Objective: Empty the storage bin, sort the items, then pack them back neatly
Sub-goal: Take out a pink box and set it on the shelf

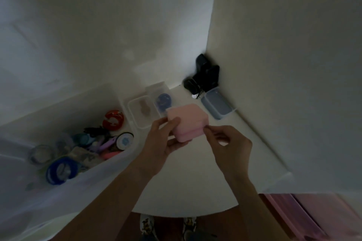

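A clear plastic storage bin (pixel 121 154) stands at the left on a white table (pixel 188 182). Inside lie several items: a red ring (pixel 113 119), a blue ring (pixel 62 170), a round black-rimmed piece (pixel 125 140) and purple and pink bits. My left hand (pixel 164 141) grips a small pink box (pixel 188 123) from its left side, above the table. My right hand (pixel 229 143) pinches the box's right edge at the seam.
Beyond the pink box sit a clear lidded container (pixel 140 111) and a second clear container holding a blue item (pixel 163 100). A blue-grey container (pixel 217 104) lies by the right wall. Black devices (pixel 205 76) fill the corner. Walls close in behind and right.
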Available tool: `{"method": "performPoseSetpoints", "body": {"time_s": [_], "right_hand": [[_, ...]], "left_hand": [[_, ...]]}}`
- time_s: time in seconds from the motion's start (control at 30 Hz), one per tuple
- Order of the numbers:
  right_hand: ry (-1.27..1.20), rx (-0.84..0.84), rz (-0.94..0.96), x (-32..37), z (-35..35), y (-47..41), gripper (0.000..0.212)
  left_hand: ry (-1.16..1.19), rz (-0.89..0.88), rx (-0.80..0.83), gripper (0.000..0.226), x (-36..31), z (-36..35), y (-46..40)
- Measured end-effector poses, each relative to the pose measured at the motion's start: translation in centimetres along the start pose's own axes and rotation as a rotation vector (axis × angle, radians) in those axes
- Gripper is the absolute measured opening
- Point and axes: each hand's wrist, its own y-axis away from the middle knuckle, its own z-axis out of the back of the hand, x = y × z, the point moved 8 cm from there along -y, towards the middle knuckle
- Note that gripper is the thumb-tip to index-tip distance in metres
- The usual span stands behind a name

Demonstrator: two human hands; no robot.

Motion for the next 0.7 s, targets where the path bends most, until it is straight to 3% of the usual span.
{"method": "performPoseSetpoints", "body": {"time_s": [0.17, 0.33, 0.43, 0.6, 0.7], "right_hand": [[0.061, 0.006, 0.007, -1.9, 2.2, -0.6, 0.008], [0.106, 0.170, 0.140, -1.1, 0.8, 0.5, 0.013], [0.111, 0.174, 0.176, -1.4, 1.2, -0.1, 0.011], [0.149, 0.113, 0.175, -2.8, 3.8, -2.3, 0.013], [0.151, 0.119, 0.196, -2.6, 3.6, -2.7, 0.011]], "left_hand": [[0.011, -0.021, -0.048, 0.052, 1.2, -2.9, 0.0], [0.095, -0.022, -0.098, 0.060, 2.9, -5.8, 0.1], [0.109, -0.013, -0.097, 0.063, 3.2, -6.6, -0.1], [-0.185, 0.090, 0.002, 0.064, 2.4, -5.6, -1.0], [-0.176, 0.041, -0.048, 0.055, 1.8, -5.4, -1.2]]}}
